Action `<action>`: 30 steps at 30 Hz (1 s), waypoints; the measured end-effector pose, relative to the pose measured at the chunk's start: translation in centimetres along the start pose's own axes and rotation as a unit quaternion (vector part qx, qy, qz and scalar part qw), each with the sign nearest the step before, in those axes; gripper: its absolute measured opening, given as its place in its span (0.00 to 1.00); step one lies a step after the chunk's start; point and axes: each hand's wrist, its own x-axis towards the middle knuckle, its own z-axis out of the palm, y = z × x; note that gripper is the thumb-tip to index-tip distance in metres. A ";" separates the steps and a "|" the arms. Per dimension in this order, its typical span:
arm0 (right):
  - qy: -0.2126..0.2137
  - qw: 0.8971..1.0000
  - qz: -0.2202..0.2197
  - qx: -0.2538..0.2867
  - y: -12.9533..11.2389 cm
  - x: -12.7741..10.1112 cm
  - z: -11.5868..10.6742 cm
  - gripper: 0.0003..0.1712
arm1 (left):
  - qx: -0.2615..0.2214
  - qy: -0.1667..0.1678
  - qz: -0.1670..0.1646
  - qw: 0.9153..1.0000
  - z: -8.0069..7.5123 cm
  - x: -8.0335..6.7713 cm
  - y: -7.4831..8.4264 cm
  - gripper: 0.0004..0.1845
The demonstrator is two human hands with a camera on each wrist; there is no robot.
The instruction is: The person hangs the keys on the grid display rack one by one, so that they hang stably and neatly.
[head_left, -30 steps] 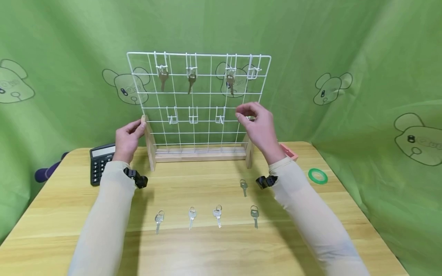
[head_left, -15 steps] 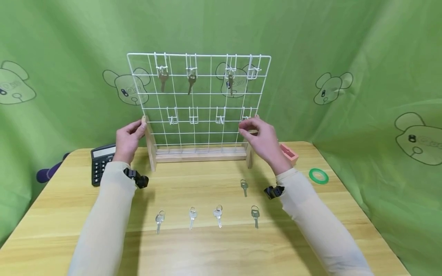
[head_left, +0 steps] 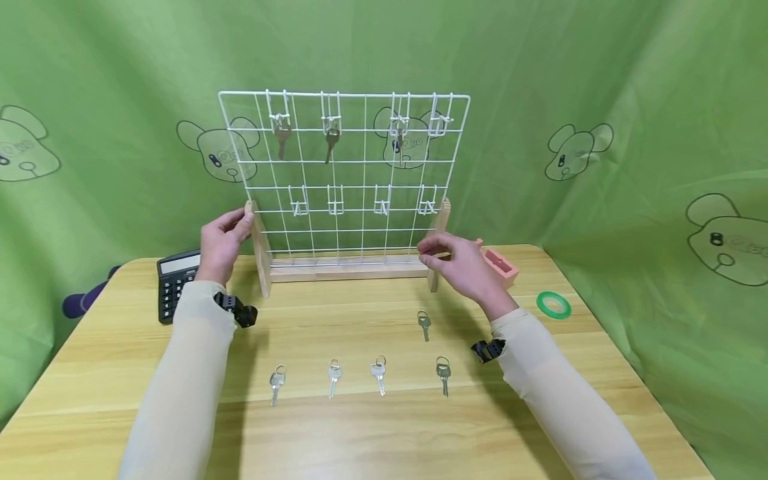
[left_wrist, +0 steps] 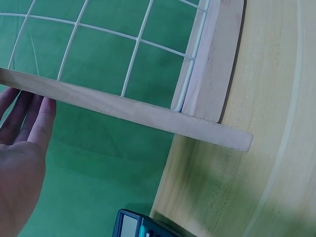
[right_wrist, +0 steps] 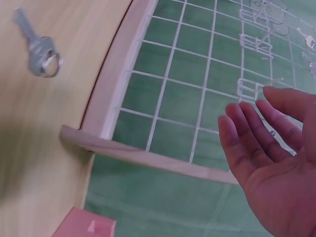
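White wire grid, held at its left side

My left hand grips the left wooden post near its top. The head view gives my thumb on the near side of the post; the left wrist view does not show this thumb, but it shows the fingers reaching behind the wood. There I see also, up close, the wooden base bar meeting the post.

My right hand is in front of the right wooden post. In the head view its fingertips look almost together; the right wrist view shows the palm, with fingers relaxed and holding nothing. Whether it touches the post, I cannot tell.

Three keys hang on the upper part of the grid. Five others lie on the table: four near keys in a row, and one far key on the right, closer to the grid.

The calculator, at far left, shows its number buttons to the head view; the left wrist view catches only a corner with the screen. The pink box stands at far right, and the right wrist view cuts it. The green ring, to its right, appears in the head view only.
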 end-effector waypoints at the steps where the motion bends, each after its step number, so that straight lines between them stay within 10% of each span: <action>1: -0.008 1.000 0.003 -0.001 0.2 -0.1 0.0 0.14 | -0.002 -0.002 -0.002 1.000 0.0 0.0 0.0 0.27; 30: -0.135 0.990 0.022 -0.043 7.0 -2.1 2.3 0.18 | -0.002 -0.011 -0.009 1.000 -0.1 0.2 0.5 0.28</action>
